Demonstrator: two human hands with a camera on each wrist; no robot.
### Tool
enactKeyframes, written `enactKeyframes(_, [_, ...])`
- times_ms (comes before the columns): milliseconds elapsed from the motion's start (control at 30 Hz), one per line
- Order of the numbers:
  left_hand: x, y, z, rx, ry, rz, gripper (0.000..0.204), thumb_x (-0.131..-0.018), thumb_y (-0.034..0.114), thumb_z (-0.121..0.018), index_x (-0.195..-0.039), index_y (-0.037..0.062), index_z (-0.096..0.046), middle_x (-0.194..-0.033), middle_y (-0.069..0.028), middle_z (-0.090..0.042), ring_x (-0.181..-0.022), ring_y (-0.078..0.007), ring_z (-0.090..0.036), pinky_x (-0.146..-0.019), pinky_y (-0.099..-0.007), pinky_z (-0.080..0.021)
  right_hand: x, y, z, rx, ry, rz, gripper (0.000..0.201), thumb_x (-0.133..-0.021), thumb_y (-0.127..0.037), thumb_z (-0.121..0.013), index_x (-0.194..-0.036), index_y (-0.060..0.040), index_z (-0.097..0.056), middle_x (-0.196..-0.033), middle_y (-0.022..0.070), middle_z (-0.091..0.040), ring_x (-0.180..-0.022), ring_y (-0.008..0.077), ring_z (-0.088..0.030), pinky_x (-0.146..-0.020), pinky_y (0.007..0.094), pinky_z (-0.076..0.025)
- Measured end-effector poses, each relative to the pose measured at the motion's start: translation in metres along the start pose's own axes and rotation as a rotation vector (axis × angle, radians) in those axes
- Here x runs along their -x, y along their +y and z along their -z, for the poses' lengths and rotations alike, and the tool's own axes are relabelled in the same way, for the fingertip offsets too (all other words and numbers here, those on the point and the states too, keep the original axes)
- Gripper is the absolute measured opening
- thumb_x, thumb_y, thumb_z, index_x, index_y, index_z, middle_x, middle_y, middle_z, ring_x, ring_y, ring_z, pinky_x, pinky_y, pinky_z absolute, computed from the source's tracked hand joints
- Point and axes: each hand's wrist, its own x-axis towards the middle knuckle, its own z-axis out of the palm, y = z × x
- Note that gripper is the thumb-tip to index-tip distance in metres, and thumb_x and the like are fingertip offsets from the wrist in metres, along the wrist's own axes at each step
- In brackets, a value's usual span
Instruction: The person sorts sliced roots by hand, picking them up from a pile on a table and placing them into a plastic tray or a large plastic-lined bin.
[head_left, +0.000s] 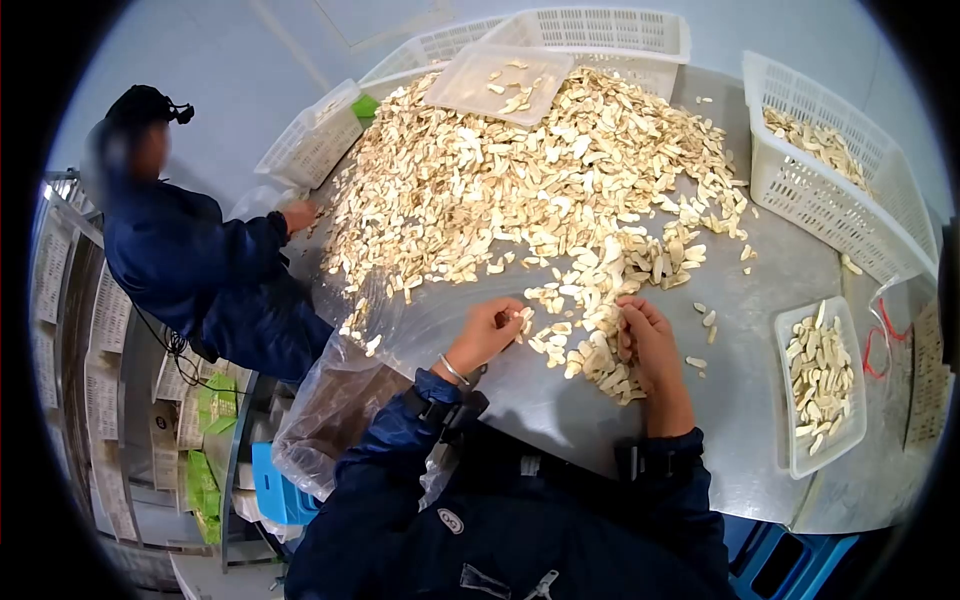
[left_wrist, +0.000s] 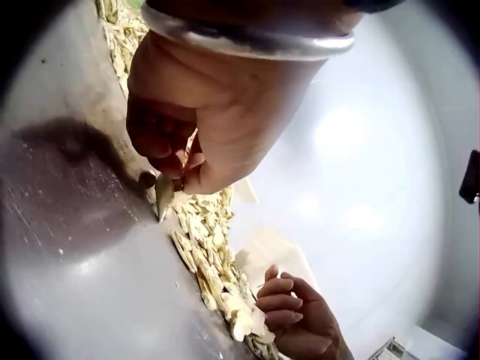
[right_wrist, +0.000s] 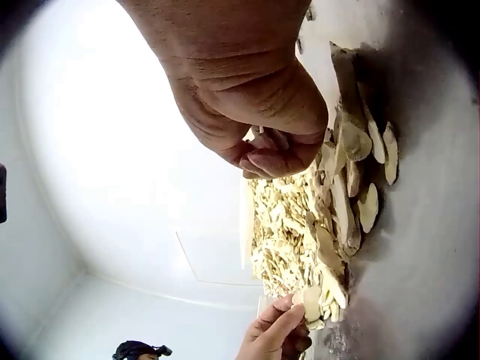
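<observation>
A large heap of pale, dried-looking slices [head_left: 520,170] covers much of the metal table, with a narrow tongue of slices [head_left: 600,350] reaching toward me. My left hand [head_left: 487,333] pinches one pale slice [left_wrist: 164,196] between thumb and fingers, at the left edge of that tongue. On its other side is my right hand [head_left: 652,345], fingers curled, close over the slices. Several single slices [right_wrist: 367,208] lie beside it in the right wrist view. I cannot tell whether the right fingers hold a slice.
A shallow white tray [head_left: 860,420] of slices stands at the right, below a large white basket [head_left: 800,195] partly filled with slices. A translucent lid-like tray [head_left: 455,90] lies on the heap. At the left, another person [head_left: 200,250] reaches to the heap. A plastic bag [head_left: 310,430] hangs at the near edge.
</observation>
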Motion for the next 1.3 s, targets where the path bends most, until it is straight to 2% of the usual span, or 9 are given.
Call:
enactKeyframes(133, [0.001, -0.018, 0.002, 0.252, -0.014, 0.067, 0.012, -0.095, 0.01, -0.067, -0.104, 0.0027, -0.066, -0.076, 0.0072, -0.06, -0.065, 0.0006, -0.05, -0.055, -0.0193, -0.04, 0.002, -0.002, -0.003, 0.031, 0.009, 0.014, 0.015, -0.1, -0.015, -0.058, -0.112, -0.0062, -0.063, -0.078, -0.0028, -0.055, -0.057, 0.0049, -0.047, -0.046, 0.0207, -0.035])
enactKeyframes(333, [0.004, -0.014, 0.002, 0.008, 0.091, 0.031, 0.016, -0.09, 0.011, -0.072, -0.103, 0.0041, -0.066, -0.076, 0.0032, -0.059, -0.063, -0.0038, -0.053, -0.056, -0.0235, -0.042, 0.002, 0.002, -0.004, 0.029, -0.009, 0.022, 0.016, -0.1, -0.015, -0.059, -0.111, -0.006, -0.064, -0.077, -0.003, -0.054, -0.057, 0.0049, -0.047, -0.046, 0.0206, -0.035])
enactKeyframes(433, [0.009, 0.015, 0.003, -0.436, 0.172, -0.339, 0.02, -0.085, 0.012, -0.073, -0.103, 0.0055, -0.066, -0.082, -0.005, -0.062, -0.061, -0.0149, -0.058, -0.058, -0.0303, -0.046, 0.002, 0.002, -0.004, 0.03, -0.003, 0.018, 0.015, -0.1, -0.015, -0.059, -0.111, -0.0065, -0.065, -0.077, -0.0033, -0.054, -0.057, 0.0047, -0.047, -0.046, 0.0202, -0.035])
enactKeyframes(533, [0.019, 0.03, -0.005, -0.474, 0.077, -0.377, 0.021, -0.083, 0.01, -0.072, -0.103, 0.0066, -0.066, -0.088, -0.0101, -0.062, -0.062, -0.0239, -0.059, -0.061, -0.0357, -0.047, 0.002, 0.002, -0.005, 0.043, 0.01, 0.005, 0.015, -0.1, -0.015, -0.058, -0.112, -0.0067, -0.064, -0.077, -0.0038, -0.054, -0.057, 0.0045, -0.047, -0.046, 0.0199, -0.035])
enactKeyframes(733, [0.017, 0.022, -0.015, -0.446, 0.066, -0.247, 0.024, -0.081, 0.013, -0.075, -0.102, 0.0067, -0.065, -0.077, -0.0093, -0.059, -0.063, -0.0229, -0.06, -0.06, -0.0341, -0.048, 0.003, 0.002, -0.005, 0.05, -0.002, 0.012, 0.016, -0.101, -0.016, -0.058, -0.112, -0.0071, -0.064, -0.077, -0.0045, -0.054, -0.055, 0.0043, -0.046, -0.046, 0.0194, -0.034])
enactKeyframes(833, [0.019, 0.031, -0.012, -0.421, 0.031, -0.157, 0.024, -0.085, 0.014, -0.075, -0.104, 0.0043, -0.065, -0.071, -0.0051, -0.057, -0.061, -0.0157, -0.058, -0.056, -0.0298, -0.046, 0.003, 0.004, -0.005, 0.123, -0.068, -0.007, 0.019, -0.102, -0.02, -0.057, -0.115, -0.0072, -0.063, -0.08, -0.0038, -0.055, -0.058, 0.0048, -0.048, -0.048, 0.0204, -0.037])
enactKeyframes(1033, [0.016, 0.056, -0.016, 0.359, -0.146, -0.073, 0.015, -0.098, 0.01, -0.065, -0.11, 0.0013, -0.064, -0.086, 0.0061, -0.06, -0.078, -0.0021, -0.054, -0.068, -0.0208, -0.046, 0.024, -0.004, -0.032, 0.207, -0.212, -0.128, 0.038, -0.104, -0.03, -0.054, -0.133, -0.0063, -0.055, -0.109, 0.005, -0.063, -0.088, 0.0143, -0.065, -0.062, 0.0219, -0.047])
enactKeyframes(1167, [0.01, 0.027, 0.01, 0.231, 0.156, -0.103, 0.014, -0.097, 0.009, -0.066, -0.108, 0.0009, -0.065, -0.092, 0.0053, -0.062, -0.082, -0.0021, -0.055, -0.069, -0.0213, -0.047, 0.017, 0.004, -0.023, 0.235, -0.219, -0.095, 0.033, -0.102, -0.026, -0.056, -0.128, -0.0053, -0.058, -0.098, 0.0037, -0.062, -0.073, 0.0101, -0.059, -0.056, 0.0214, -0.044])
enactKeyframes(1300, [0.031, 0.01, 0.017, -0.226, 0.183, -0.075, 0.015, -0.09, 0.013, -0.072, -0.1, 0.0028, -0.067, -0.087, -0.0011, -0.063, -0.071, -0.0086, -0.058, -0.063, -0.026, -0.048, 0.014, 0.003, -0.02, 0.158, -0.13, -0.097, 0.025, -0.101, -0.022, -0.058, -0.12, -0.0062, -0.062, -0.083, -0.0002, -0.058, -0.063, 0.0056, -0.049, -0.051, 0.0205, -0.039])
